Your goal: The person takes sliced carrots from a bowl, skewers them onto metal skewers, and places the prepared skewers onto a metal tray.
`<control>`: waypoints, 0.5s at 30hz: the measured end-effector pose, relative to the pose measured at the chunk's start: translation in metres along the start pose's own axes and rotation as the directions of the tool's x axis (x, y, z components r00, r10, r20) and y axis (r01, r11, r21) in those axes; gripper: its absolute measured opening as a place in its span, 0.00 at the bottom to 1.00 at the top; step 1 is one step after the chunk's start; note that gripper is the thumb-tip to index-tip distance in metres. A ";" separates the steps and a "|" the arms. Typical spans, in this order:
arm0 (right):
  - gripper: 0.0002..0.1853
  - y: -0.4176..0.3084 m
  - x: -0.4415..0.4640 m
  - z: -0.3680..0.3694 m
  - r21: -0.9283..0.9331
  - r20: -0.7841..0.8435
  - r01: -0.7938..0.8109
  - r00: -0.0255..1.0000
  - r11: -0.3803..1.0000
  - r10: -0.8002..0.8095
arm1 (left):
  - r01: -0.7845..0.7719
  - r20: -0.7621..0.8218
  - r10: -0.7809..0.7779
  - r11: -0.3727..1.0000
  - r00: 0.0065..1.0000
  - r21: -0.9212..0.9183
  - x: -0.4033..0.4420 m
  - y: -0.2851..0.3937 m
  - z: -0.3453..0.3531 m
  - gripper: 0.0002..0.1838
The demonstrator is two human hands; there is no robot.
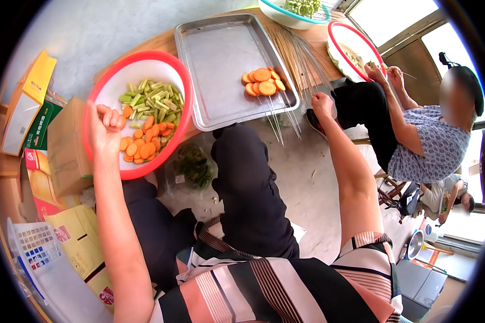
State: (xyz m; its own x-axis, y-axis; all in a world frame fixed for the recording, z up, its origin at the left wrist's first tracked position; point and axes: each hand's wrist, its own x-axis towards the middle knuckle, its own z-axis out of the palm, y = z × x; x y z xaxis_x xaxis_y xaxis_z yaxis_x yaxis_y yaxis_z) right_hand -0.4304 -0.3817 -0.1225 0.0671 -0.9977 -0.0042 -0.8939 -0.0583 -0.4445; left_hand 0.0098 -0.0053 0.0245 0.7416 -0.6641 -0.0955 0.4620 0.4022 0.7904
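Note:
My left hand (105, 123) is curled over the left side of a red-rimmed white basin (186, 81), with a carrot slice (127, 111) at its fingertips. In that basin lie cut green stem pieces (153, 98) and many carrot slices (143, 144). My right hand (322, 104) is closed at the near ends of a bundle of thin metal skewers (302, 54), seemingly pinching one; its fingertips are partly hidden. On the metal tray (221, 59) between my hands, skewered carrot slices (263, 82) rest at the right, their skewer ends jutting past the near edge.
At right, a seated person (431, 129) works with both hands over another red-rimmed basin (355, 35). A teal-rimmed basin (296, 20) of chopped greens stands at the back. Cardboard boxes (70, 145) line the left. A bag of greens (191, 167) lies below the table.

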 end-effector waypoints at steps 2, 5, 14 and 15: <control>0.11 -0.012 0.000 -0.001 -0.052 -0.026 0.018 0.999 0.998 -0.019 | 0.012 0.016 -0.012 1.000 1.000 0.016 0.002 -0.002 0.002 0.22; 0.11 -0.021 0.004 0.001 -0.142 -0.048 0.041 0.998 0.989 -0.049 | 0.034 0.020 -0.035 0.998 0.999 0.055 0.004 -0.005 0.005 0.22; 0.11 -0.027 0.024 0.014 -0.264 -0.024 0.037 0.999 0.964 -0.045 | 0.064 0.017 -0.066 0.993 0.998 0.097 0.005 -0.010 0.013 0.21; 0.11 -0.029 0.022 0.015 -0.270 -0.028 0.026 0.999 0.962 -0.035 | 0.075 0.011 -0.077 0.993 0.997 0.092 0.005 -0.010 0.013 0.21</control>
State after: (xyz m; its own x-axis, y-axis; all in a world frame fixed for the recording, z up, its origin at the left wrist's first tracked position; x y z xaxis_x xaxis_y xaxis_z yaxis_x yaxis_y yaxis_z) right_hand -0.3968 -0.4018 -0.1229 0.0860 -0.9956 0.0364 -0.9784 -0.0913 -0.1857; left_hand 0.0027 -0.0213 0.0242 0.6986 -0.6998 -0.1491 0.4699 0.2916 0.8332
